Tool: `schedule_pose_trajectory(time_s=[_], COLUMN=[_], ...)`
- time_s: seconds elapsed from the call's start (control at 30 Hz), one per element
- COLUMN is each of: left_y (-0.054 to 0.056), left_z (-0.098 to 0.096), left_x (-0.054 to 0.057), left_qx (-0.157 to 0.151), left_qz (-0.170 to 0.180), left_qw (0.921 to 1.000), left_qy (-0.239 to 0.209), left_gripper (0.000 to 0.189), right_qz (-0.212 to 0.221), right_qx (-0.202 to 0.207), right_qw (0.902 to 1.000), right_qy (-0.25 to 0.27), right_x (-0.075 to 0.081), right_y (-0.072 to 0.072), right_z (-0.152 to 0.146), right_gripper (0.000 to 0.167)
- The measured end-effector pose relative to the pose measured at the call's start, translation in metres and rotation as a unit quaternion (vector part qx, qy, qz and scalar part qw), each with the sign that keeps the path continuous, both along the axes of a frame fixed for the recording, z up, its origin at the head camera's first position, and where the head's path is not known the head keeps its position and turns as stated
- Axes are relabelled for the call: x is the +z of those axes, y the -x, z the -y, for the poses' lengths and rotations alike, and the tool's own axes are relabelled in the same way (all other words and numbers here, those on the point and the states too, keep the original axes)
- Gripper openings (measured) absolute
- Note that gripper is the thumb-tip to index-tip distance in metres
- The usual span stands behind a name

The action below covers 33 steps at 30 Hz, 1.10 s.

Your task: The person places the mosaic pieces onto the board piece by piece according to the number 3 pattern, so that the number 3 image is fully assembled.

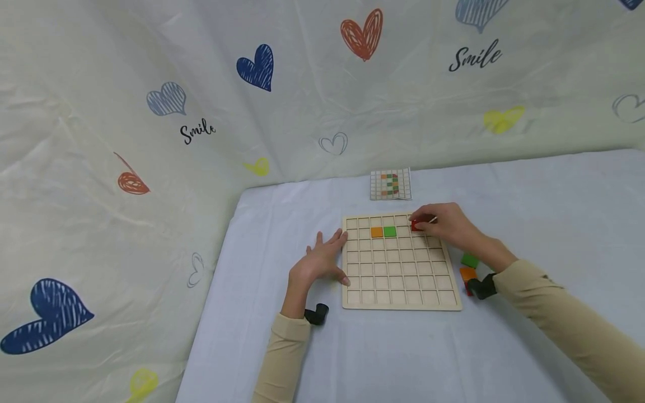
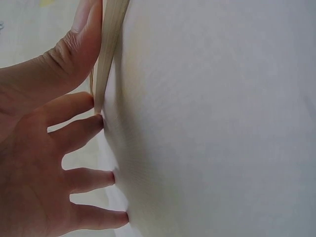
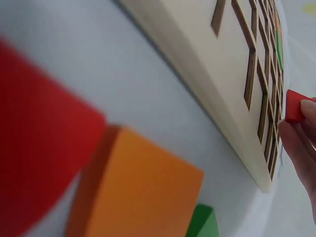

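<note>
A wooden grid board point(image 1: 402, 307) lies on the white cloth. An orange tile point(image 1: 377, 232) and a green tile point(image 1: 390, 232) occupy neighbouring squares in its second row from the top. Over the upper right squares, my right hand point(image 1: 450, 225) pinches a red tile point(image 3: 295, 106) between thumb and fingertips. My left hand point(image 1: 321, 264) has its fingers spread, thumb and fingertips at the board's left edge point(image 2: 109, 49); in the left wrist view, other fingertips reach down to the cloth.
Right of the board lie a loose green tile point(image 1: 470, 260), an orange tile point(image 3: 148, 182) and a red tile point(image 3: 39, 143), close to my right wrist. A small printed card point(image 1: 375, 187) with a coloured grid pattern lies behind the board. A heart-printed curtain point(image 1: 302, 101) hangs at the back.
</note>
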<state>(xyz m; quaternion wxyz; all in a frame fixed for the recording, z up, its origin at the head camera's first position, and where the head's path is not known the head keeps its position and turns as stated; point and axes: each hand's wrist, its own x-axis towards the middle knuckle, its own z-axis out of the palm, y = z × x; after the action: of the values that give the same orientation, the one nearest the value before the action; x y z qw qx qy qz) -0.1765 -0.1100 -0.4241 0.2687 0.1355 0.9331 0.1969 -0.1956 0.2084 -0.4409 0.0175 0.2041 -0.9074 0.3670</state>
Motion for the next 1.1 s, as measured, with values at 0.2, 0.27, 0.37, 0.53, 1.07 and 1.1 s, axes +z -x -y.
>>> schedule_pose_trajectory(time_s=[0.2,0.27,0.37,0.53,1.07,1.1], left_y=[-0.001,-0.001,0.000,0.001,0.001,0.001], left_z=[0.000,0.000,0.000,0.000,0.000,0.000], left_x=[0.001,0.001,0.000,0.000,-0.001,-0.002], left_qx=[0.002,0.002,0.004,0.004,0.004,0.004], left_qz=[0.001,0.002,0.002,0.003,0.003,0.003], left_qw=[1.0000,1.0000,1.0000,1.0000,1.0000,1.0000], left_qy=[-0.001,-0.001,0.000,-0.001,0.003,0.003], left_gripper=[0.120,0.120,0.120,0.120,0.120,0.120], right_qz=[0.013,0.015,0.016,0.020,0.009,0.006], right_qx=[0.003,0.005,0.009,0.018,0.022,0.023], right_qw=[0.9999,0.9998,0.9996,0.9993,0.9987,0.9986], right_qy=[-0.008,-0.013,-0.020,-0.028,-0.044,-0.047], right_x=[-0.002,-0.003,-0.004,-0.005,-0.005,-0.005], right_y=[0.003,0.005,0.008,0.012,0.013,0.014], right_z=[0.011,0.014,0.018,0.023,0.031,0.032], right_gripper=[0.017,0.016,0.015,0.016,0.011,0.012])
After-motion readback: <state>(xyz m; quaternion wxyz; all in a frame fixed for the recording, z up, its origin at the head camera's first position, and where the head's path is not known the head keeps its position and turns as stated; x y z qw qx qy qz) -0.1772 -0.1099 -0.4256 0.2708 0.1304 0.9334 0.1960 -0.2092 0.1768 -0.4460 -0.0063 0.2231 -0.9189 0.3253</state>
